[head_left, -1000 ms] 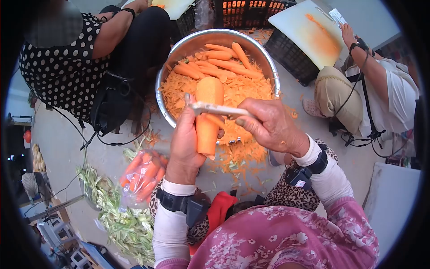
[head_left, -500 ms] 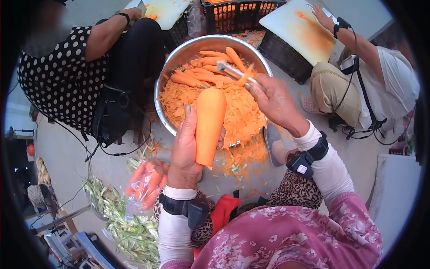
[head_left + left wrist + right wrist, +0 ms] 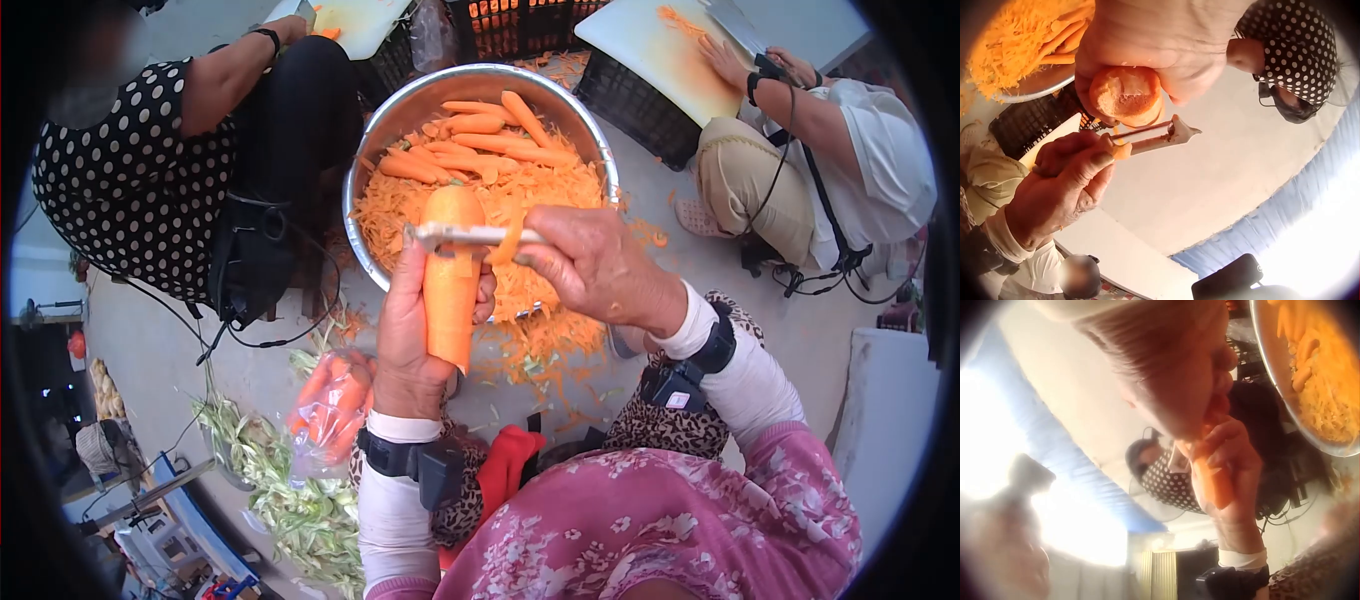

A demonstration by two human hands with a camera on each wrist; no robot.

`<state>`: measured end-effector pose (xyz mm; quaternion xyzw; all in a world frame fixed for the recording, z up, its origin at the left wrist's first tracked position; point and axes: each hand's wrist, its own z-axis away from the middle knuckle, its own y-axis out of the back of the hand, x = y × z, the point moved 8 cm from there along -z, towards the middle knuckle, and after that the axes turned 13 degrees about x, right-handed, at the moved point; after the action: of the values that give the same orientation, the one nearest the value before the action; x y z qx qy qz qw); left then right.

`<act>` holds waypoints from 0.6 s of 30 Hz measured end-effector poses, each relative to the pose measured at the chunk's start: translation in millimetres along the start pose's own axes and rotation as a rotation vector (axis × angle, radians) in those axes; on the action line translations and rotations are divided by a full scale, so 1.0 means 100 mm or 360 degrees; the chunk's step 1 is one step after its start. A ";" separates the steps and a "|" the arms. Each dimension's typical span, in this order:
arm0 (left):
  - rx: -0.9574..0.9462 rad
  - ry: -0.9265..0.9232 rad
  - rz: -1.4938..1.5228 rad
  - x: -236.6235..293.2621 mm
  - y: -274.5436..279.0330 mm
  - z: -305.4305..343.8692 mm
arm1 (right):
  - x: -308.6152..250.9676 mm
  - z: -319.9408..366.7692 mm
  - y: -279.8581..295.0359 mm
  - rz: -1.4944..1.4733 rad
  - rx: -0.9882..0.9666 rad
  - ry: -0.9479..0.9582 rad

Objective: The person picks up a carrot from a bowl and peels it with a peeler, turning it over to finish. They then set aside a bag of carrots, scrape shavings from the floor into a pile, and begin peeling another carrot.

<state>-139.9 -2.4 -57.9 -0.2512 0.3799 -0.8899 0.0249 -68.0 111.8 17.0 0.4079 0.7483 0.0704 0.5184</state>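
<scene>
My left hand point(image 3: 403, 345) grips a thick peeled carrot point(image 3: 449, 310), held upright over the near rim of a metal basin point(image 3: 352, 190). In my right hand point(image 3: 605, 265) is the handle of a peeler point(image 3: 470, 235), its head lying across the carrot's upper part. A strip of peel point(image 3: 508, 232) hangs on the peeler by my right fingers. The left wrist view shows the carrot's blunt end point(image 3: 1127, 97) in my palm, with the peeler point(image 3: 1157, 135) beside it. In the right wrist view my left hand point(image 3: 1235, 472) is curled round the carrot point(image 3: 1215, 484).
Whole carrots point(image 3: 480, 123) lie on shavings in the basin. A bag of carrots point(image 3: 333, 405) and green leaves point(image 3: 300, 520) lie on the floor at left. Two people sit either side, at cutting boards point(image 3: 650, 50) on black crates point(image 3: 635, 110).
The peeler went from the carrot out over the basin, and is now back across the carrot's upper part. The person at right has brought a second hand to a knife on the board.
</scene>
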 end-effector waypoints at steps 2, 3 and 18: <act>-0.0094 0.0070 0.0006 -0.02 -0.01 0.01 | 0.07 -0.06 0.05 0.0058 0.0062 -0.0011; -0.0055 -0.0001 -0.0100 0.01 0.01 0.02 | 0.13 -0.08 0.08 0.0135 0.0111 -0.0066; -0.0087 -0.0242 -0.0090 0.16 -0.05 0.09 | 0.04 -0.03 0.05 -0.0123 0.0058 -0.0153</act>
<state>-148.8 -9.2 -42.4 -0.3293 0.3939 -0.8578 0.0217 -67.8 118.8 18.3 0.3909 0.7389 0.0171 0.5486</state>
